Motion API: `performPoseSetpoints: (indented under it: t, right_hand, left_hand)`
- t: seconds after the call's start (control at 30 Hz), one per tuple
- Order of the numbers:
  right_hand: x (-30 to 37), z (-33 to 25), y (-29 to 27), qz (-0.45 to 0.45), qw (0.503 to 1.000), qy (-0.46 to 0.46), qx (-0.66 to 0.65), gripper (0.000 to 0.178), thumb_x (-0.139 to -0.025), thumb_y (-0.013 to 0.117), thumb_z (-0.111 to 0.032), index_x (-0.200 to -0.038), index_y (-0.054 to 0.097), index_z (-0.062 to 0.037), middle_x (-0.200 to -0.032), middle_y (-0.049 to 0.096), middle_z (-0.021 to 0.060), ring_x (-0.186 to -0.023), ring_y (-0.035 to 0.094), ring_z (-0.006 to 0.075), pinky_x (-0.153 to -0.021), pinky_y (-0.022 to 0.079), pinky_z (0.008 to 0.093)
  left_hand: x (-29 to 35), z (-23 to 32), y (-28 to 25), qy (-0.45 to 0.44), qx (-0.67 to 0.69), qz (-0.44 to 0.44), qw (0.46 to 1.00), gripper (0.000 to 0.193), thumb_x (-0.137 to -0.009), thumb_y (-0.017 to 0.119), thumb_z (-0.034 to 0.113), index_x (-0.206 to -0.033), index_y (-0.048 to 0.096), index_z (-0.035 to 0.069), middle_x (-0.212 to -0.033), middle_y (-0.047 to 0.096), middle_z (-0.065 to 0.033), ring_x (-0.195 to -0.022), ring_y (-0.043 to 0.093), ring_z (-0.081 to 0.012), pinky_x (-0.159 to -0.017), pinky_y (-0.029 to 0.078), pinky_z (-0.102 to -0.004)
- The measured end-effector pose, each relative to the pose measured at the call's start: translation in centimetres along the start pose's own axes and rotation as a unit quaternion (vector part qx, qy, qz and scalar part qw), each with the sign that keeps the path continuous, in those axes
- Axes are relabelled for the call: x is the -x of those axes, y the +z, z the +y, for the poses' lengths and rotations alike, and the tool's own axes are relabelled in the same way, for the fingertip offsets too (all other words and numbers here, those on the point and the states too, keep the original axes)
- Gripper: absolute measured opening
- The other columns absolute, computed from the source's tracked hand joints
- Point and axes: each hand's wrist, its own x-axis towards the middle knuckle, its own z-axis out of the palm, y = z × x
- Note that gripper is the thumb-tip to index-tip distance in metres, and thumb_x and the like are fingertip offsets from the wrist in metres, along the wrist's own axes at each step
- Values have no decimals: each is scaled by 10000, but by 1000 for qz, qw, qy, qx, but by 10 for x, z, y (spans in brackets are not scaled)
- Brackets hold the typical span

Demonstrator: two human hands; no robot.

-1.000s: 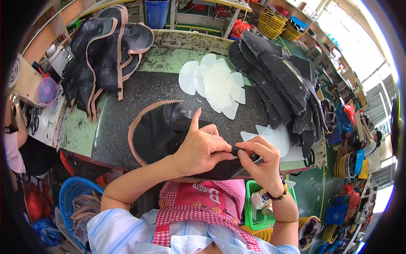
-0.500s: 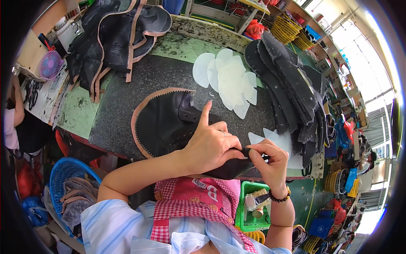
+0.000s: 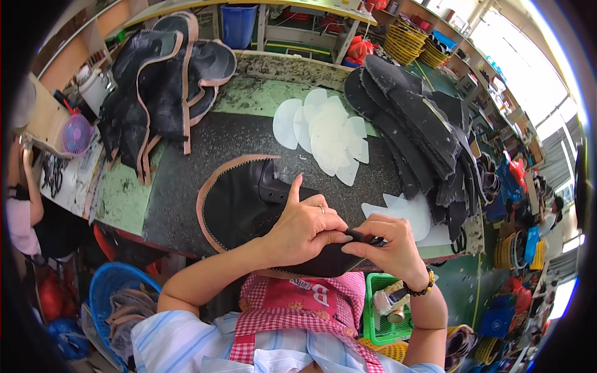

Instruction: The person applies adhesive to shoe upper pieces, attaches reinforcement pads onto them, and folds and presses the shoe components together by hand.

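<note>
Pale lettering (image 3: 318, 293) stands out on the front of the person's pink apron (image 3: 273, 295). The left hand (image 3: 305, 230) has thumb and fingers clamped on the edge of a black leather piece (image 3: 233, 202), one finger raised clear; the right hand (image 3: 387, 244) pinches it just beside. From here, the leather sits mid-frame at the near edge of the counter (image 3: 124, 199), below overlapping white cutouts (image 3: 329, 137) at upper centre.
</note>
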Motion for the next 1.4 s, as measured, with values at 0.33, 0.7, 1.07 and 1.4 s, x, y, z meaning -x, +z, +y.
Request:
performPoseSetpoints:
  t: [0.33,0.7,1.07,1.4]
  right_hand:
    - [12,6,-11,-11,998,54,-22,200,-710,740,-136,-665,595,-6,-530,516,92,-447,481,175,-447,370,291]
    - [-60,84,-7,102,991,-38,75,424,-746,727,-299,-1028,599,-9,-1031,603,180,-928,600,311,-801,481,390]
    - [-60,166,-135,236,822,171,490,610,-588,785,-212,-1110,507,-65,-1201,473,122,-1143,450,296,-928,377,429]
    - [-32,169,-126,239,785,-101,563,124,-710,569,-161,-784,615,-74,-879,538,43,-912,512,209,-847,402,350]
  left_hand:
    - [2,-14,-28,62,-79,-100,990,291,-789,708,371,-904,604,125,-977,629,-26,-1045,596,-178,-1109,73,-594]
    - [-1,-52,-30,122,-271,-77,952,358,-752,716,386,-889,619,70,-867,608,-53,-946,607,-210,-1075,276,-533]
    - [-107,-27,-9,160,-269,-32,949,380,-807,674,281,-1093,579,50,-1019,624,-116,-957,589,-291,-875,438,-405]
    - [-296,-60,120,265,-380,61,884,332,-775,667,202,-1049,587,32,-993,630,-112,-946,608,-267,-840,462,-361]
